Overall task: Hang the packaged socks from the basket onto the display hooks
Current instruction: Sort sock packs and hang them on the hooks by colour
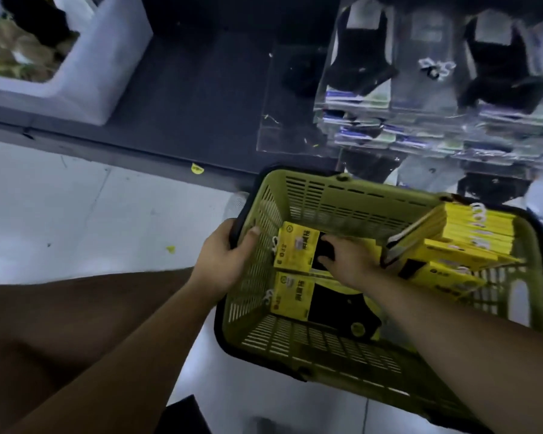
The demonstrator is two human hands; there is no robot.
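A yellow-green shopping basket (336, 198) with a black rim sits on the floor below the sock display. My left hand (226, 255) grips its left rim, thumb inside the wall. Inside lie yellow sock packs with white hanger hooks. My right hand (345, 258) reaches into the basket and holds the upper yellow pack (295, 249) by its black sock part. A second pack (292, 297) lies just below it. A stack of several yellow packs (464, 239) leans at the basket's right side.
Clear-wrapped black socks (361, 61) hang in rows on the display at the upper right. A dark shelf base (185, 98) runs along the back, with a white bin (85, 67) at the upper left. Pale floor (76, 208) lies to the left.
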